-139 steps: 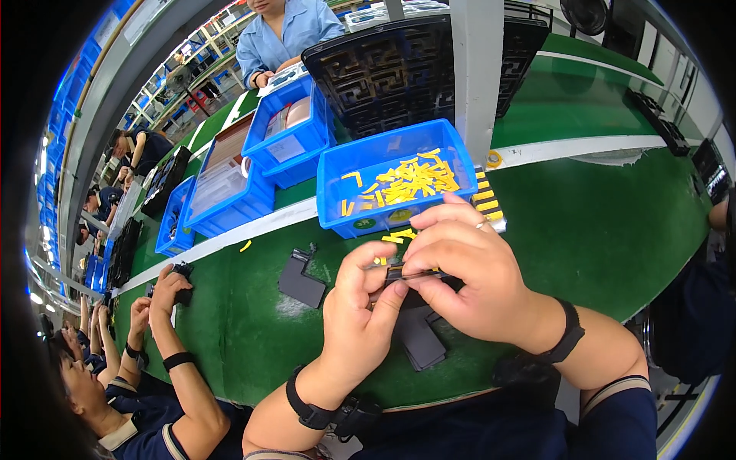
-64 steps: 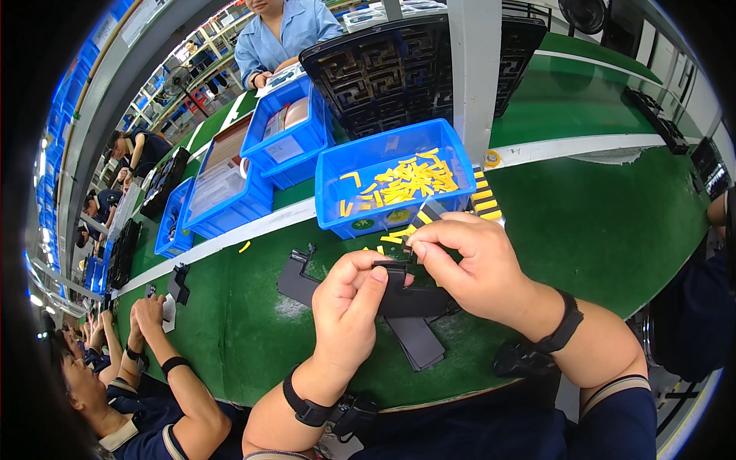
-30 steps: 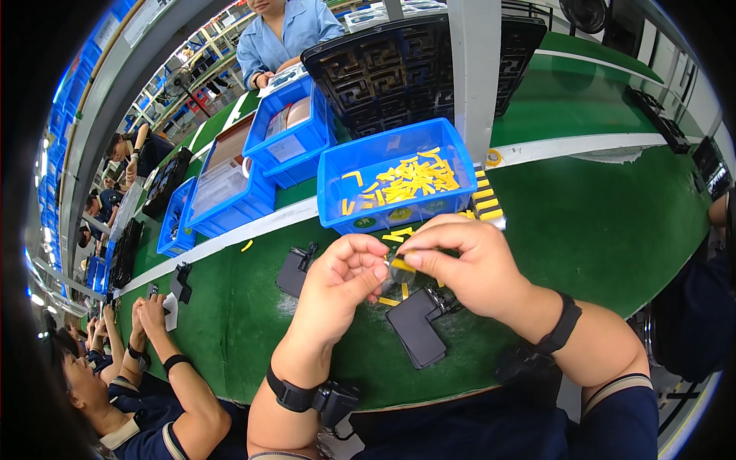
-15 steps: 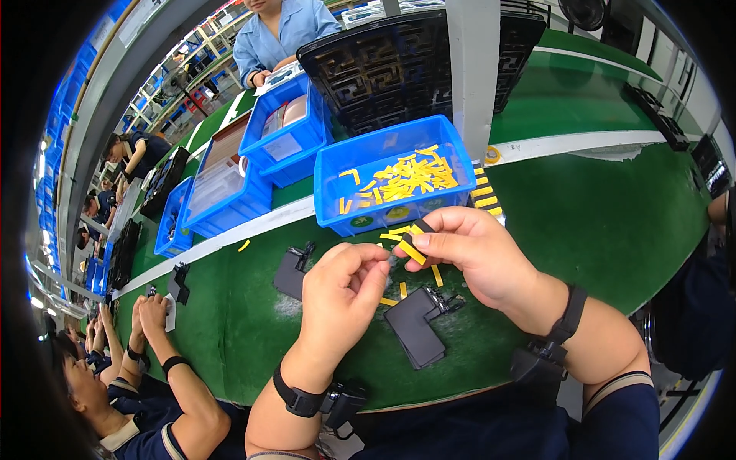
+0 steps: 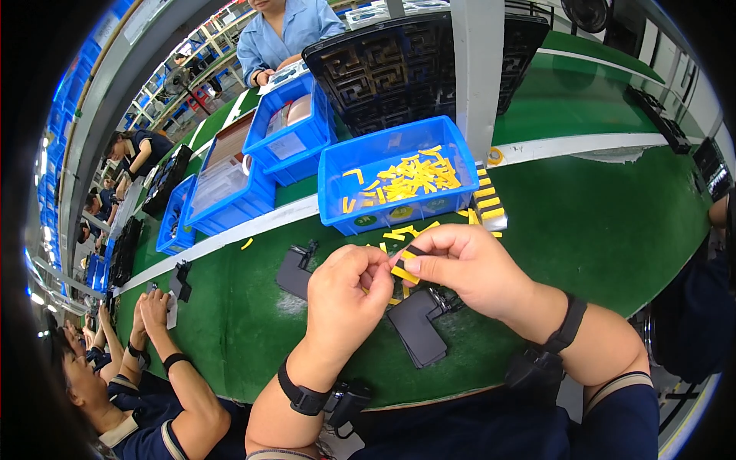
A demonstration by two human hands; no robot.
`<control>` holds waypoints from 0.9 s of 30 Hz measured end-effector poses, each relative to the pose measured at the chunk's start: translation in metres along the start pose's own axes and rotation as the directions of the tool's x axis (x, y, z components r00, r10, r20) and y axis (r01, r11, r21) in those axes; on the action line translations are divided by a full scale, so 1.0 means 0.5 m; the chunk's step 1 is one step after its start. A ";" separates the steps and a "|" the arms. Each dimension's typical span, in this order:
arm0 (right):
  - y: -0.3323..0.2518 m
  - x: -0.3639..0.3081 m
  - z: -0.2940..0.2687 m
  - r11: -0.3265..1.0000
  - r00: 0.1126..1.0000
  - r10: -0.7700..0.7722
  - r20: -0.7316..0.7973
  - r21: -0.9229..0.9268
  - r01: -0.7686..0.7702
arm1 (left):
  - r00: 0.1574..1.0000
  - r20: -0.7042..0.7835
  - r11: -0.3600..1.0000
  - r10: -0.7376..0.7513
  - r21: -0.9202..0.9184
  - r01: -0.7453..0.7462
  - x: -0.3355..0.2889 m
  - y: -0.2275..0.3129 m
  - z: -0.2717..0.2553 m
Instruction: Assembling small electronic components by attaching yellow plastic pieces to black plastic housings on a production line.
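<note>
My right hand (image 5: 475, 268) pinches a small black-and-yellow strip piece (image 5: 405, 274) between thumb and fingers. Close against it, my left hand (image 5: 349, 295) has its thumb and fingers pressed together at the piece's left end; whatever lies between them is hidden. Below the hands, a flat black L-shaped part (image 5: 422, 330) rests on the green table, apparently stacked on another. A similar black L-shaped part (image 5: 294, 270) lies left of my left hand, partly covered by it. Loose yellow strips (image 5: 406, 231) are scattered just beyond my fingers.
A blue bin (image 5: 353, 224) of yellow strips stands ahead, with black-and-yellow strips (image 5: 489, 203) on its right. More blue bins (image 5: 230, 216) sit at left. A grey post (image 5: 477, 84) and black tray (image 5: 383, 73) rise behind. A co-worker's hands (image 5: 153, 308) work at left.
My hands have come together, the right moving slightly left with the strip piece. Its black-and-yellow end now meets my left fingertips. The view has shifted slightly.
</note>
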State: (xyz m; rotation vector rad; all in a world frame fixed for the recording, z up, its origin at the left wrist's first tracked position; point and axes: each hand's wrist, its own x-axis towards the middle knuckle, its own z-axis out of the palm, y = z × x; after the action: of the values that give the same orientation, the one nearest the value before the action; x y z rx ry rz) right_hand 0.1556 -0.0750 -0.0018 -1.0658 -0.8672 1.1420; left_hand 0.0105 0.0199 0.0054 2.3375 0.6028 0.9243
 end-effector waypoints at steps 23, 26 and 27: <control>-0.004 -0.007 0.012 0.994 0.995 -0.099 0.009 0.046 0.099 | 0.977 -0.168 0.962 0.129 0.262 -0.082 0.016 -0.032 -0.002; -0.008 -0.001 -0.002 0.994 0.999 -0.025 0.028 0.106 0.022 | 0.983 -0.170 0.975 0.074 0.217 -0.035 0.017 -0.030 -0.001; -0.009 -0.001 -0.006 0.993 0.999 0.014 0.052 0.117 -0.020 | 0.993 -0.087 0.966 0.074 0.253 -0.050 0.015 -0.037 -0.002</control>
State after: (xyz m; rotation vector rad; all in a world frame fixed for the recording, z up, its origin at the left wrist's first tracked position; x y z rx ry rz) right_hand 0.1595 -0.0763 0.0015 -0.9523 -0.8212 1.2243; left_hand 0.0111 0.0386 -0.0020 2.5594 0.7252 1.0468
